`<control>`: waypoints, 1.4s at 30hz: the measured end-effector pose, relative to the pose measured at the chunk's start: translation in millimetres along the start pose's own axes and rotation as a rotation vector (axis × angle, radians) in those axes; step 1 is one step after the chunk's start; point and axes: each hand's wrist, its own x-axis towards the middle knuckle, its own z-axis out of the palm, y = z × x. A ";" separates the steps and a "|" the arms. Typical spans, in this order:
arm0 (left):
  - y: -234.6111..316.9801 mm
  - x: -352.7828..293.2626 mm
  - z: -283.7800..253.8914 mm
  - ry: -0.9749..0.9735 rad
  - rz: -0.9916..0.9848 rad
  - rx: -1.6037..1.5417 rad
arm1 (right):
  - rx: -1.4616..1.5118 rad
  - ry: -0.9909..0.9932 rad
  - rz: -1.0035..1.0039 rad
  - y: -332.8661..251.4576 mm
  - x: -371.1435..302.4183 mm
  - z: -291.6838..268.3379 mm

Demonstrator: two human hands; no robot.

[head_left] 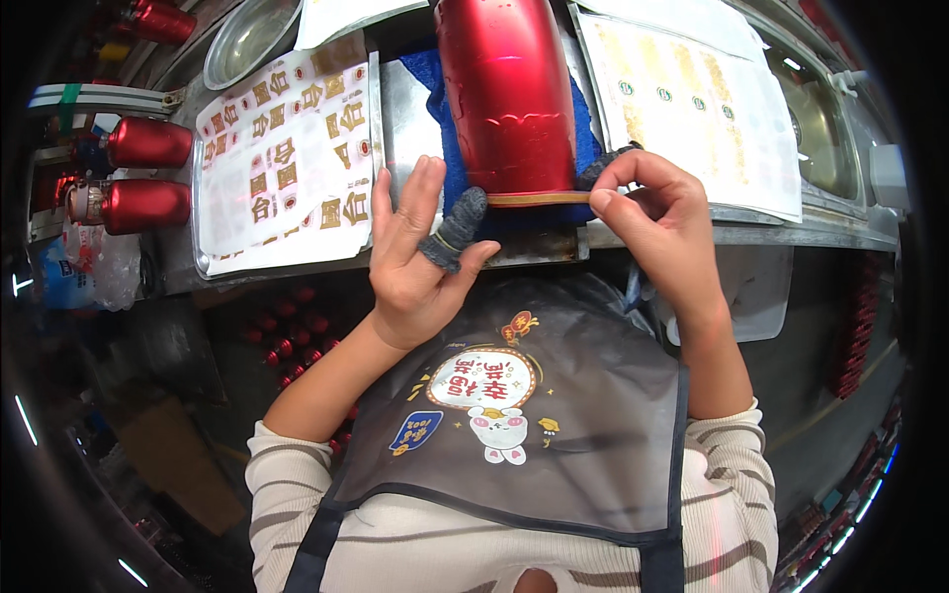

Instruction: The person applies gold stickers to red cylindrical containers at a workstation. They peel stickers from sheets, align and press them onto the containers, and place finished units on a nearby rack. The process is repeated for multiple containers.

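A glossy red bottle lies on a blue cloth, its near end toward me. Across that end runs a thin gold strip. My right hand pinches at the strip's right end between thumb and index finger, and a dark grey finger cover shows behind its fingertips. On the left, my left hand is open with its fingers stretched out. Its index finger, in a grey knitted cover, comes close to the bottle's near left edge; whether it touches cannot be made out.
A tray of gold-printed decal sheets stands left of the bottle. More decal sheets lie to the right, beside a metal basin. Two red bottles lie at far left, near a metal bowl. The bench edge runs before my apron.
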 end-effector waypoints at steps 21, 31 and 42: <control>18.6 53.9 0.9 -0.074 0.251 0.194 | -0.004 0.031 -0.017 9.8 5.3 -4.1; 9.3 41.2 13.5 0.062 -0.094 -0.096 | 0.004 -0.019 0.036 3.6 2.2 -1.2; 3.5 3.6 4.9 -0.024 -0.017 0.014 | -0.025 0.015 0.009 -10.5 -9.8 -6.6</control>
